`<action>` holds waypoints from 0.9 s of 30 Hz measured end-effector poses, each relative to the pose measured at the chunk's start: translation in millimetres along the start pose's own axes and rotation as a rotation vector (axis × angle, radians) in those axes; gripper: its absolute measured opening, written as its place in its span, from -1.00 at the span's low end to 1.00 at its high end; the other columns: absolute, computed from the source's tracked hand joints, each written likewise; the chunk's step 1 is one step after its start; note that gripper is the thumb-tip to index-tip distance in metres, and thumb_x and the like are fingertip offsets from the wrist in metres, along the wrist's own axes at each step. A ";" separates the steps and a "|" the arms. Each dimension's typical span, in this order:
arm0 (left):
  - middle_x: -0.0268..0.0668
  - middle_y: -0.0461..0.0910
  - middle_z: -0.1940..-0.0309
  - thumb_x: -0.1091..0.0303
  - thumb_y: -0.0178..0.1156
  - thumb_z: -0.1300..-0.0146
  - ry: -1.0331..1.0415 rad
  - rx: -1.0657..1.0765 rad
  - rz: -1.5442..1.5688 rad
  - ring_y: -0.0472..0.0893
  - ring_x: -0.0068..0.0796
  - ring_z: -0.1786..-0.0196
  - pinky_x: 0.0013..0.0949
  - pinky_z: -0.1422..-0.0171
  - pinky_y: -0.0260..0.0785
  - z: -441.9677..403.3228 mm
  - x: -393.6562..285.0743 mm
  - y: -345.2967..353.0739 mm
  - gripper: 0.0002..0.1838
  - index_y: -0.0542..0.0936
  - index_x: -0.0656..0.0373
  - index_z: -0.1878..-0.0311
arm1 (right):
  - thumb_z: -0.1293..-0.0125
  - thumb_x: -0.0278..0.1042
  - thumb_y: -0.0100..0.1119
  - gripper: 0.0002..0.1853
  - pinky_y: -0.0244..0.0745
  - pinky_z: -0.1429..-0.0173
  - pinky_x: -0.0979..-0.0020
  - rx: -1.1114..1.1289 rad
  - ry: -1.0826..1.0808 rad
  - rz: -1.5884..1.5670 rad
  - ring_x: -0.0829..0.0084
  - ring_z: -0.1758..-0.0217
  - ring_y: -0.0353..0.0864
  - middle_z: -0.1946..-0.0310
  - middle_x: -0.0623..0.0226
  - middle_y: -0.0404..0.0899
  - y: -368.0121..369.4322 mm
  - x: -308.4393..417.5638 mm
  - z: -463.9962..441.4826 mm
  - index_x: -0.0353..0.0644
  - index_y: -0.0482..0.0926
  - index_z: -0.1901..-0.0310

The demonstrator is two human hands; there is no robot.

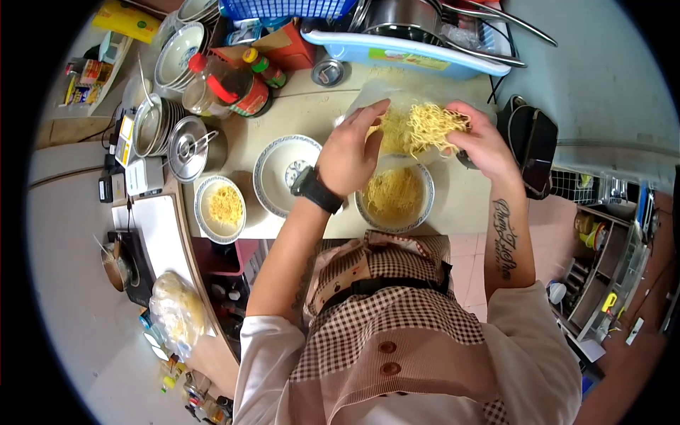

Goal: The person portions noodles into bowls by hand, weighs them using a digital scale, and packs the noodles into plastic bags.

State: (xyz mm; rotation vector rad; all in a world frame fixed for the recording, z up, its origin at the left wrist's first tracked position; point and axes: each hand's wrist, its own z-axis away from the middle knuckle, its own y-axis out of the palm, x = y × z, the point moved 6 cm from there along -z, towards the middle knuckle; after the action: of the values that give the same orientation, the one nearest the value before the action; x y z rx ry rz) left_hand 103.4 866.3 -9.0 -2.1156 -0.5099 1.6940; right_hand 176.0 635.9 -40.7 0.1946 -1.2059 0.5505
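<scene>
A clump of yellow noodles (435, 127) hangs from my right hand (485, 145), whose fingers are closed on its right end. My left hand (354, 149), with a black watch on the wrist, is at the left edge of a clear plastic bag (397, 95) of noodles; its fingertips are partly hidden, so what it grips is unclear. Just below both hands, a patterned bowl (394, 228) holds noodles (392, 193). To the left stands a wide bowl (273, 173) with only its blue pattern showing inside, and farther left a smaller bowl (200, 212) contains noodles (225, 206).
Sauce bottles (248, 95), a can (328, 72) and a lidded metal pot (190, 149) stand at the table's back left. Stacked bowls (152, 127) are beside them. A blue tub (418, 53) of pans lies along the back, and a black bag (528, 145) is at right.
</scene>
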 end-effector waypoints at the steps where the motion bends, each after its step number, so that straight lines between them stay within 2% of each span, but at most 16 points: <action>1: -0.06 0.69 -0.04 0.64 0.12 -0.38 0.008 -0.003 0.077 0.73 -0.24 -0.03 -0.31 -0.06 0.57 1.4 -1.9 -2.6 -0.59 0.55 0.21 -0.27 | -0.22 -0.57 0.26 -0.42 0.52 -0.09 0.48 0.009 -0.015 -0.057 0.52 -0.02 0.60 -0.09 0.29 0.58 2.2 5.9 12.5 -0.34 0.45 -0.32; 5: -0.09 0.72 0.06 0.64 0.10 -0.41 -0.030 0.039 0.136 0.74 -0.29 0.00 -0.35 -0.02 0.57 16.1 -0.7 -8.2 -0.66 0.60 0.24 -0.20 | -0.23 -0.60 0.26 -0.37 0.52 -0.22 0.39 0.007 -0.147 -0.553 0.43 -0.12 0.61 -0.13 0.26 0.59 7.3 -2.5 60.4 -0.37 0.38 -0.36; 8: -0.11 0.73 0.14 0.61 0.14 -0.40 -0.046 0.047 0.222 0.74 -0.28 0.09 -0.35 0.03 0.57 37.6 2.1 -9.4 -0.73 0.65 0.25 -0.11 | -0.26 -0.49 0.33 -0.35 0.53 -0.25 0.36 0.010 -0.195 -0.414 0.38 -0.13 0.63 -0.12 0.23 0.62 21.4 31.3 106.0 -0.39 0.35 -0.38; 10: -0.09 0.72 0.20 0.59 0.18 -0.37 -0.074 0.046 0.251 0.74 -0.22 0.19 -0.32 0.11 0.58 57.4 -0.8 -14.6 -0.78 0.69 0.24 -0.03 | -0.29 -0.29 0.39 -0.33 0.54 -0.27 0.34 0.007 0.034 -0.099 0.41 -0.14 0.64 -0.11 0.18 0.64 28.1 21.5 120.2 -0.38 0.38 -0.36; 11: -0.11 0.72 0.22 0.59 0.20 -0.37 -0.116 0.057 0.228 0.73 -0.29 0.23 -0.36 0.14 0.56 69.3 0.9 -18.8 -0.79 0.70 0.25 -0.02 | -0.28 -0.25 0.39 -0.33 0.54 -0.27 0.33 -0.018 0.167 0.015 0.40 -0.14 0.64 -0.10 0.15 0.65 40.3 14.2 124.9 -0.37 0.39 -0.35; 13: -0.11 0.73 0.22 0.58 0.20 -0.38 -0.173 0.031 0.261 0.73 -0.29 0.21 -0.35 0.12 0.56 95.4 7.8 -27.2 -0.81 0.70 0.28 -0.01 | -0.28 -0.21 0.37 -0.33 0.53 -0.26 0.28 0.004 0.198 0.225 0.31 -0.15 0.65 -0.10 0.05 0.64 55.4 -29.9 113.4 -0.36 0.40 -0.34; 14: -0.11 0.73 0.22 0.58 0.21 -0.38 -0.211 0.026 0.258 0.74 -0.29 0.20 -0.34 0.11 0.56 110.9 14.1 -31.3 -0.82 0.69 0.29 0.00 | -0.29 -0.21 0.36 -0.34 0.53 -0.26 0.25 0.052 0.102 0.321 0.23 -0.17 0.65 -0.10 -0.01 0.63 65.5 -66.8 100.2 -0.35 0.40 -0.34; 15: -0.10 0.73 0.22 0.57 0.22 -0.38 -0.250 0.002 0.277 0.74 -0.28 0.19 -0.34 0.09 0.56 126.4 21.0 -34.0 -0.82 0.69 0.30 0.00 | -0.29 -0.17 0.33 -0.31 0.50 -0.29 0.18 0.035 0.116 0.621 0.05 -0.21 0.61 -0.14 -0.11 0.57 80.2 -58.2 93.8 -0.32 0.36 -0.37; 16: -0.09 0.73 0.21 0.57 0.22 -0.38 -0.290 -0.020 0.295 0.74 -0.28 0.17 -0.34 0.08 0.56 141.7 28.3 -37.1 -0.82 0.69 0.31 0.01 | -0.30 -0.12 0.32 -0.32 0.50 -0.30 0.18 0.046 0.260 0.788 -0.02 -0.30 0.55 -0.30 -0.10 0.45 93.6 -68.2 88.5 -0.21 0.38 -0.39; 18: -0.09 0.74 0.18 0.57 0.22 -0.38 -0.343 0.007 0.214 0.75 -0.31 0.15 -0.36 0.06 0.57 171.0 39.6 -44.9 -0.82 0.69 0.31 0.00 | -0.27 -0.09 0.35 -0.31 0.43 -0.36 0.08 -0.073 0.242 1.031 -0.08 -0.39 0.43 -0.41 -0.07 0.31 117.6 -96.7 81.5 -0.12 0.40 -0.40; 20: -0.16 0.75 0.16 0.59 0.19 -0.43 -0.498 0.033 0.197 0.75 -0.43 0.09 -0.41 -0.03 0.55 197.7 46.5 -51.9 -0.83 0.67 0.35 -0.01 | -0.22 -0.07 0.39 -0.28 0.37 -0.39 0.01 -0.139 -0.021 1.152 -0.12 -0.44 0.33 -0.45 -0.06 0.24 144.6 -110.3 71.3 -0.05 0.40 -0.41; 21: -0.16 0.75 0.17 0.59 0.19 -0.42 -0.524 0.023 0.196 0.75 -0.43 0.10 -0.41 -0.02 0.55 208.3 47.8 -54.7 -0.83 0.67 0.36 -0.01 | -0.20 -0.07 0.41 -0.26 0.34 -0.40 -0.03 -0.173 -0.153 1.207 -0.13 -0.47 0.28 -0.48 -0.05 0.21 156.2 -113.6 69.2 -0.02 0.40 -0.41; 24: -0.16 0.76 0.18 0.59 0.20 -0.41 -0.576 0.005 0.179 0.75 -0.44 0.13 -0.42 -0.01 0.55 231.9 51.4 -57.4 -0.83 0.67 0.36 0.00 | -0.12 -0.10 0.46 -0.24 0.27 -0.44 -0.07 -0.110 -0.078 1.241 -0.12 -0.49 0.24 -0.47 -0.04 0.21 175.1 -135.1 55.3 0.01 0.45 -0.39; 25: -0.16 0.76 0.19 0.58 0.21 -0.40 -0.581 0.005 0.162 0.75 -0.44 0.14 -0.42 0.00 0.55 236.9 51.7 -58.0 -0.83 0.68 0.36 0.00 | -0.07 -0.22 0.47 -0.29 0.29 -0.43 0.01 -0.055 -0.048 1.226 -0.10 -0.47 0.26 -0.45 -0.01 0.26 174.9 -137.5 51.8 0.01 0.52 -0.33; 27: -0.16 0.76 0.20 0.58 0.22 -0.40 -0.585 -0.003 0.150 0.74 -0.44 0.15 -0.42 0.01 0.55 240.5 51.9 -60.0 -0.83 0.68 0.35 0.00 | -0.05 -0.31 0.45 -0.33 0.29 -0.44 0.04 -0.012 -0.112 1.158 -0.06 -0.46 0.27 -0.42 0.00 0.31 165.4 -157.6 41.6 -0.01 0.56 -0.29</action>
State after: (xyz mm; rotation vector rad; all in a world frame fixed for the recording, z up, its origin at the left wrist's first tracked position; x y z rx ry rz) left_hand -123.5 960.6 -70.3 -1.6674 -0.5178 2.4062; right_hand 20.0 712.2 -195.0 -0.5378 -1.3608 1.5420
